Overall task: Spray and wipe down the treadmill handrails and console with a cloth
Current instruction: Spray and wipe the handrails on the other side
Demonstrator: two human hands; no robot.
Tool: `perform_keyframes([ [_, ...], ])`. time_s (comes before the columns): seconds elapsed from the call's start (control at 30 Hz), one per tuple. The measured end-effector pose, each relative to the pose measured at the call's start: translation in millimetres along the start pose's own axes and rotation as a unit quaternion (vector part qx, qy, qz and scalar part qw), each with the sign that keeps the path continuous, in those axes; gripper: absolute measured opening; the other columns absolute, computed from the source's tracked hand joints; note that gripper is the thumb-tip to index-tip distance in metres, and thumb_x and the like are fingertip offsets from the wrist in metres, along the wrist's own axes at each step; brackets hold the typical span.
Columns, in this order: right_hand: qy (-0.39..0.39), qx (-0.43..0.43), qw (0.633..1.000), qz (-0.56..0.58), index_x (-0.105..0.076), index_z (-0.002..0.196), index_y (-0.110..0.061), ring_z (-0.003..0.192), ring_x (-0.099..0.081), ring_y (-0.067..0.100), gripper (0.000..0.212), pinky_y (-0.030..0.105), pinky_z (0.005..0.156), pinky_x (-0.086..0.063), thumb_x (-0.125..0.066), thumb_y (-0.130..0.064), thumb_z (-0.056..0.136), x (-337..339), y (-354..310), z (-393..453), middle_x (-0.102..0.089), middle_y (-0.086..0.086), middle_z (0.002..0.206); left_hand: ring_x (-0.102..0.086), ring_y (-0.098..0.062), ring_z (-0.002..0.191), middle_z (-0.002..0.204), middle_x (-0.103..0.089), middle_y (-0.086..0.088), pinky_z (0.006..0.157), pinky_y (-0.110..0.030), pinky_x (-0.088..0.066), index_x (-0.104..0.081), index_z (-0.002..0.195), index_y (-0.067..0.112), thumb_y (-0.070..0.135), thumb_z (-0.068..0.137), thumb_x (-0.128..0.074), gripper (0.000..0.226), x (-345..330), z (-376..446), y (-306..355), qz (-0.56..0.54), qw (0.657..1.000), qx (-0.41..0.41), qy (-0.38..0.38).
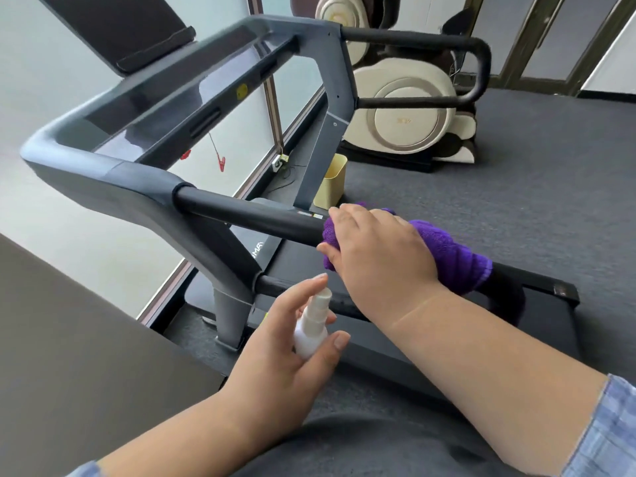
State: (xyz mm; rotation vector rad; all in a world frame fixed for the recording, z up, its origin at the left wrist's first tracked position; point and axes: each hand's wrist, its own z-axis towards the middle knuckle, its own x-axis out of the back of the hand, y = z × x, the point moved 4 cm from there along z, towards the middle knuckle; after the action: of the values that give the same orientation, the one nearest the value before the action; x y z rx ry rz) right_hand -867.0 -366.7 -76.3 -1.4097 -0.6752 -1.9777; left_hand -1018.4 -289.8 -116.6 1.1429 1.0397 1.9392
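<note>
Handrail (247, 215), round, under plush cloth (454, 256)

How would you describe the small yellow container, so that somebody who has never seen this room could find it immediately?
Start from the treadmill, the big dark grey machine in the middle. Follow its far upright post down to the grey carpet; the yellow container stands there, partly hidden behind the post. It is the only pale yellow, open-topped box, much smaller than the cream massage chair behind it.
</note>
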Motion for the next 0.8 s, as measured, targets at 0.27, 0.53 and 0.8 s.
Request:
perform_keyframes([
  [0.27, -0.014, 0.010, 1.000, -0.017, -0.056, 0.129, -0.015, 0.095, -0.061, 0.028, 0.053, 0.041, 0.079, -0.045, -0.034, -0.052, 0.099, -11, -75, 61, -0.063, 0.003, 0.116, -0.065, -0.005, 0.089, 0.110, -0.061, 0.015, 0.077, -0.014, -0.048, -0.037, 0.131, 0.065, 0.042, 0.086, -0.067, 0.059, 66, 17, -52, -0.023, 1.000, 0.007, 0.015],
  [0.53, -0.038, 0.036, 0.998, -0.018, -0.046, 0.134, -0.015, 0.103, -0.058, 0.030, 0.052, 0.042, 0.082, -0.043, -0.034, -0.054, 0.102, -22, -139, 113, -0.057, 0.005, 0.123, -0.064, -0.011, 0.099, 0.109, -0.063, 0.015, 0.082, -0.012, -0.047, -0.037, 0.137, 0.057, 0.058, 0.090, -0.062, 0.053, 122, 26, -74, -0.010, 0.998, -0.010, 0.054],
  [0.8, -0.035, 0.044, 0.998, 0.014, -0.039, 0.145, -0.012, 0.118, -0.056, 0.032, 0.056, 0.045, 0.095, -0.042, -0.036, -0.050, 0.104, -27, -182, 148, -0.040, 0.016, 0.154, -0.064, -0.006, 0.086, 0.106, -0.062, 0.017, 0.071, -0.010, -0.049, -0.039, 0.138, 0.056, 0.037, 0.087, -0.067, 0.061, 155, 21, -89, -0.019, 0.997, -0.022, 0.075],
])
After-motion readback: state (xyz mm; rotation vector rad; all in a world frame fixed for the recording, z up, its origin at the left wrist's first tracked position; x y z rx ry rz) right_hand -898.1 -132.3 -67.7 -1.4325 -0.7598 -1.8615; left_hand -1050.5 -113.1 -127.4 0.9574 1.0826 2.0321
